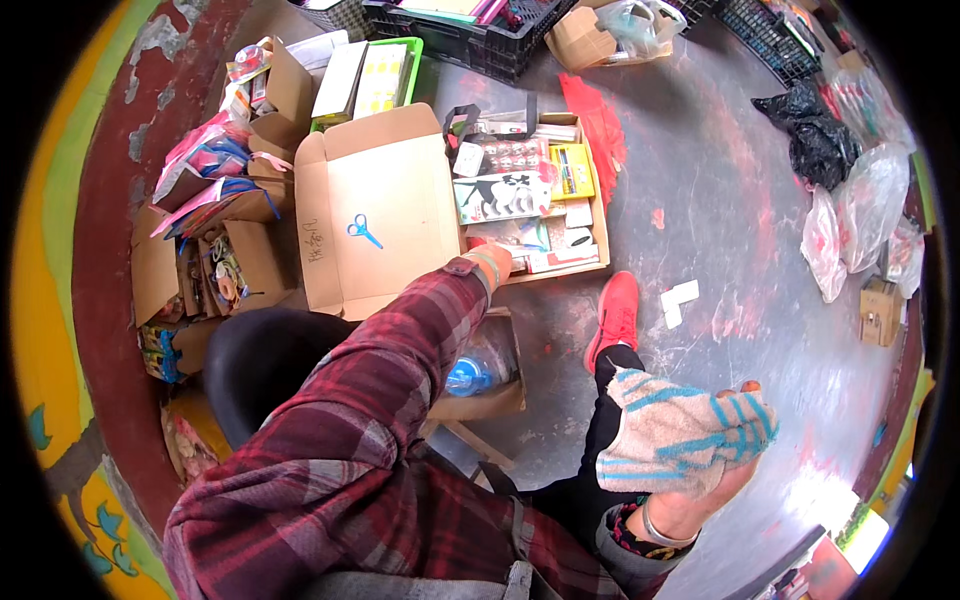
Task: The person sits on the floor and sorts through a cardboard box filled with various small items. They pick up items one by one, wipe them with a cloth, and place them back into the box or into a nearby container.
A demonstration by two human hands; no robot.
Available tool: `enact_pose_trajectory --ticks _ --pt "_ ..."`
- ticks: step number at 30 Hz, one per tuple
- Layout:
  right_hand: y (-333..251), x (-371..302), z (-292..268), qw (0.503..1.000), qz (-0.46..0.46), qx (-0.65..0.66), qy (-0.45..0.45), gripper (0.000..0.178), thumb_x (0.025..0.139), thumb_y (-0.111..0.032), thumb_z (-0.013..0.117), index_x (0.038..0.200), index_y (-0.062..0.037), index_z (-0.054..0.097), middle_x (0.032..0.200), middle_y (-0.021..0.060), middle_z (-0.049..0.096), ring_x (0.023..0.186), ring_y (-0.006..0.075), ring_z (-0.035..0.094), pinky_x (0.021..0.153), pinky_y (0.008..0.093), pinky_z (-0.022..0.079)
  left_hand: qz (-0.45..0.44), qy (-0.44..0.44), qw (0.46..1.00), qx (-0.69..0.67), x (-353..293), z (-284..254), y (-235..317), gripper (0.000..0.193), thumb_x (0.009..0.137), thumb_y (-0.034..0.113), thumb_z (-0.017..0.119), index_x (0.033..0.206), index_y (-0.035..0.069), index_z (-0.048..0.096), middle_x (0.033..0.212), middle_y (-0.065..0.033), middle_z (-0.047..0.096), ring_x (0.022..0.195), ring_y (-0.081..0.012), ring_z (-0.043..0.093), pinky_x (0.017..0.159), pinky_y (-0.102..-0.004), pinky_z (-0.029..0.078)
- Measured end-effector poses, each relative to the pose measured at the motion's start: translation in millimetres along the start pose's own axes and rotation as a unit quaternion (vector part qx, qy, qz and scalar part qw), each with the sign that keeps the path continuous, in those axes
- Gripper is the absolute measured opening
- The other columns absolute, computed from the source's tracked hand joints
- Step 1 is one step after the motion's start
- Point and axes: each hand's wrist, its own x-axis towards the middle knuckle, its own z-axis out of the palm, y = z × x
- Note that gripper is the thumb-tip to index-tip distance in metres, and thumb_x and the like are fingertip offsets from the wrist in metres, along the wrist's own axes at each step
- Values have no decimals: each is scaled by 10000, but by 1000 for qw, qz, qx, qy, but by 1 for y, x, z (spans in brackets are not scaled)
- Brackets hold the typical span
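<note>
My left hand (492,262), at the end of a plaid sleeve, reaches to the near left corner of an open cardboard box (603,235). Its fingers are mostly hidden among the packets there, next to something red. Packed inside are a black-and-white patterned package (503,196), a yellow box (571,171) and several smaller packets. Blue scissors (364,231) lie on the box's folded-back lid (385,170). Off to the right, my right hand (728,488) holds a beige cloth with teal stripes (670,430), which covers most of the fingers; fingertips show at its far edge.
Beneath my left forearm stands a smaller carton (485,407) holding a clear container with blue. Cartons of goods (255,265) crowd the left; black crates (480,45) stand at the back. Plastic bags (870,205) lie right. White pieces (678,302) lie on the floor beside my red shoe (615,312).
</note>
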Motion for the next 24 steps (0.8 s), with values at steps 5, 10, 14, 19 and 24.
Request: enact_pose_trajectory --ticks 5,10,14,19,24 --pt "5 -4 19 998 -48 -37 8 346 1005 -308 272 1109 -76 506 938 31 562 932 190 551 933 409 393 6 21 1000 -18 19 -6 -6 261 802 93 524 1009 22 667 1032 -198 651 980 -343 632 835 -429 503" --pt "-5 -9 37 995 40 58 66 291 995 -281 337 869 -129 550 783 -31 564 752 116 551 813 353 452 45 57 994 -79 19 4 -29 260 759 146 575 951 2 675 1007 -227 644 924 -367 636 794 -436 511" --pt "-19 -16 64 969 104 214 69 272 974 -250 402 793 -144 575 710 -50 571 674 108 552 715 321 475 13 36 889 -456 -41 -56 -8 157 824 124 585 922 11 632 820 -136 644 778 -258 650 658 -370 528" --pt "-4 -5 45 925 104 341 -132 231 951 -219 437 862 -86 603 735 -20 592 693 117 571 685 295 488 43 -45 546 -835 -119 -96 6 355 865 102 590 1205 63 499 921 -85 626 784 -219 639 695 -340 561" --pt "-1 -7 54 945 94 299 -96 238 936 -236 441 945 -63 604 819 21 622 774 169 609 737 318 503 210 -150 344 -903 -195 -113 34 561 895 79 519 1412 102 302 1129 -185 551 912 -273 619 786 -310 556"
